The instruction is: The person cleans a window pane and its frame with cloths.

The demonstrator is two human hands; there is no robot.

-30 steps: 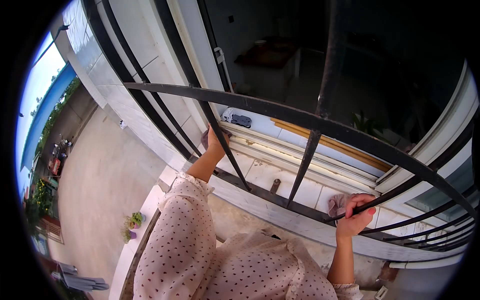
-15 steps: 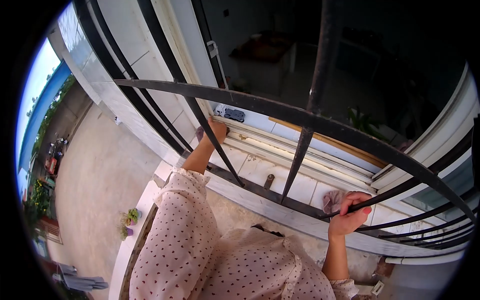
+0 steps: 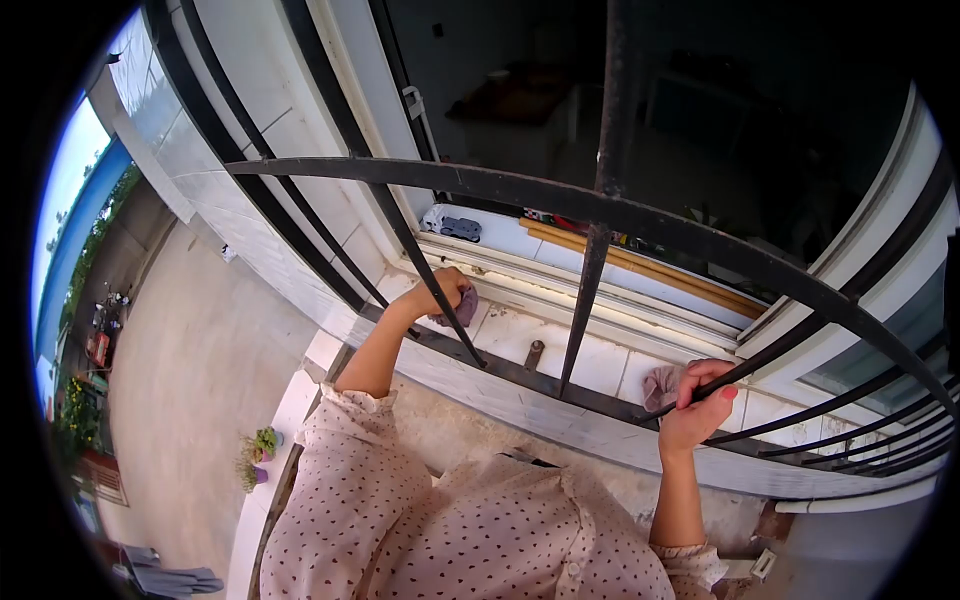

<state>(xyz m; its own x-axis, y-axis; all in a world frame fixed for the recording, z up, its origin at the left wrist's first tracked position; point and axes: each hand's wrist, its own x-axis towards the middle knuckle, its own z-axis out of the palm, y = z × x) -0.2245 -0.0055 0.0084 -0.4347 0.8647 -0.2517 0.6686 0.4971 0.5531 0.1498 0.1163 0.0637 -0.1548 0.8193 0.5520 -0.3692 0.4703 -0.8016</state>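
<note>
My left hand (image 3: 443,291) reaches between the black bars and grips a purplish cloth (image 3: 458,308) on the white tiled sill (image 3: 508,330), beside the window track. The fingers are bent round the cloth and partly hidden by a bar. Farther right, my right hand (image 3: 700,402) is wrapped round a black metal bar (image 3: 765,358) of the window grille. A second crumpled cloth (image 3: 660,387) lies on the sill just left of my right hand.
Behind the grille is an open window with a dark room; a grey object (image 3: 460,229) lies on the inner ledge. A metal stub (image 3: 535,353) stands on the outer sill. Potted plants (image 3: 262,443) sit on a ledge at lower left, above a paved yard (image 3: 190,370).
My left hand has moved from the sill's left corner rightward and nearer, bringing the purplish cloth into fuller view. My right hand stays on its bar. The camera view has shifted slightly.
</note>
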